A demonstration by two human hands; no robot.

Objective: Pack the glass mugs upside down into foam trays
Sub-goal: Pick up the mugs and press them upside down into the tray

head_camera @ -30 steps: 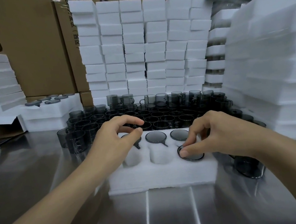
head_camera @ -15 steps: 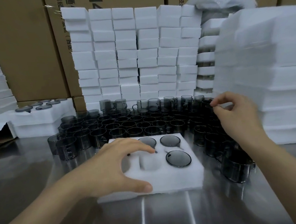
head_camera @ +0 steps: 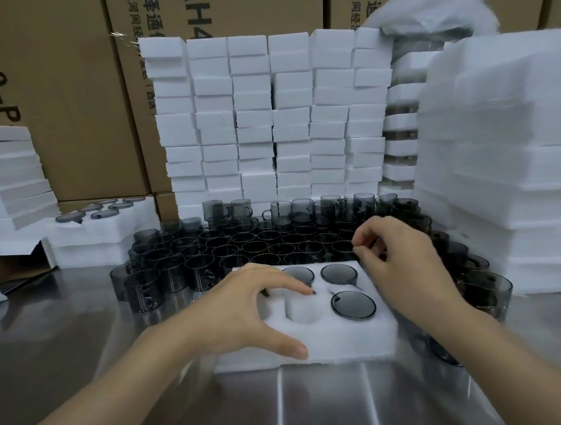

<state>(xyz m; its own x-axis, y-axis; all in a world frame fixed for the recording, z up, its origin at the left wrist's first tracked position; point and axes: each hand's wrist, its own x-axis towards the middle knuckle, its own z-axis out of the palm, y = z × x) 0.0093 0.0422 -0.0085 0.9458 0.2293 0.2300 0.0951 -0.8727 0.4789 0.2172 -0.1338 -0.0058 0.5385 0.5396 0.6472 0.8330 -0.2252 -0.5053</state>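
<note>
Several dark mug bases are showing in a filled tray [head_camera: 107, 221] at the far left of the table [head_camera: 66, 343]. Dozens of loose mugs [head_camera: 241, 245] are standing mouth-up and rim to rim just behind the foam tray [head_camera: 348, 343] being worked.

Observation: the left hand [head_camera: 243, 314] is lying spread over the left part of that tray, thumb pressing near the front edge and index fingertip reaching toward the middle. It is holding nothing. It is hiding the left pockets, so their fill cannot be told.

Three upside-down mugs are sitting in the tray. Two are in the far row [head_camera: 298, 274] [head_camera: 339, 273] and one is at near right [head_camera: 353, 305]. The empty pocket [head_camera: 304, 312] in the near middle is waiting.

The right hand [head_camera: 405, 266] is hovering over the loose mugs behind the tray's right corner, fingers curled, thumb and index tips drawn close. It is blurred, so I cannot tell whether it is pinching a rim.

Risks, as judged:
- The mugs are crowding each other, so lifting one by the rim is likely to drag or clink a neighbour.
- The side mugs [head_camera: 484, 291] are standing beside the right forearm, and a sweep could topple them.
- The foam is probably light, so it may skid on the steel if the left hand is lifting off during insertion.
- A handle missing its slot would leave a mug sitting proud.
</note>
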